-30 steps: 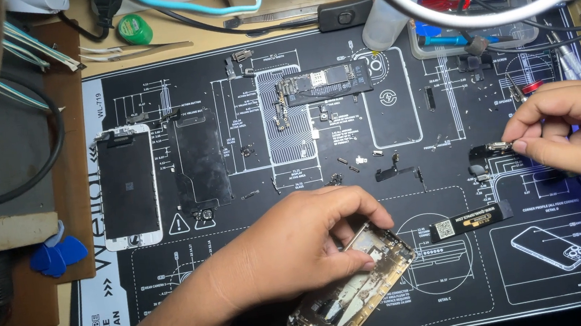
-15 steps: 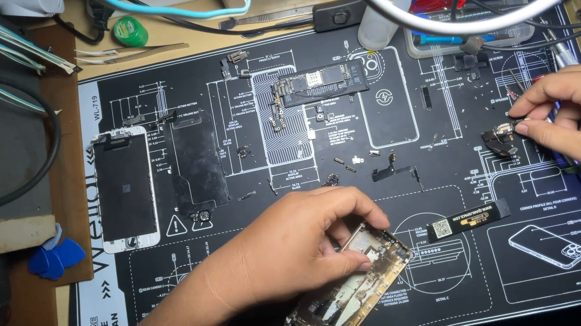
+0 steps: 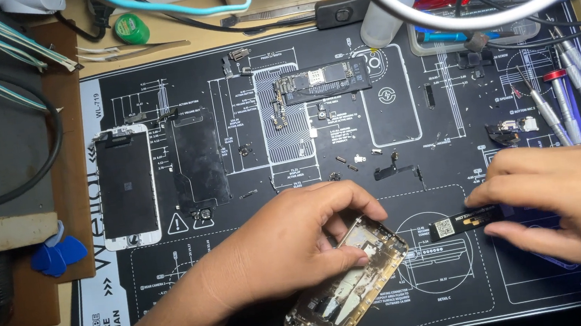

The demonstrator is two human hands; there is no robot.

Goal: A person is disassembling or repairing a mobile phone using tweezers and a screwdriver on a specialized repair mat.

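— From the head camera, what are the hands on?

— The left hand [image 3: 292,245] is curled over the upper end of an opened gold phone housing [image 3: 346,285], fingers and thumb grasping its edges, apparently to steady it. The housing lies tilted, open side up, near the front edge of the black repair mat [image 3: 445,132], about midway along it.

— And the other?

— The right hand [image 3: 568,202] comes in from the mat's right side, palm down, fingertips pinched on the end of a small black strip with a square code label [image 3: 464,223]. That part lies flat on the mat just beside the housing's upper right corner.

— Why such a low wrist?

— I'd judge it keeps the pinch fine; the forearm looks rested on the mat.

— What lies round them?

— A white-framed screen assembly [image 3: 126,186] and a dark shield plate [image 3: 197,162] toward the left edge, a logic board [image 3: 325,80] near the back centre, loose screws between. Screwdrivers [image 3: 572,101] lie by the right edge, a squeeze bottle [image 3: 388,9] at the back, blue picks [image 3: 57,253] off the mat's left side.
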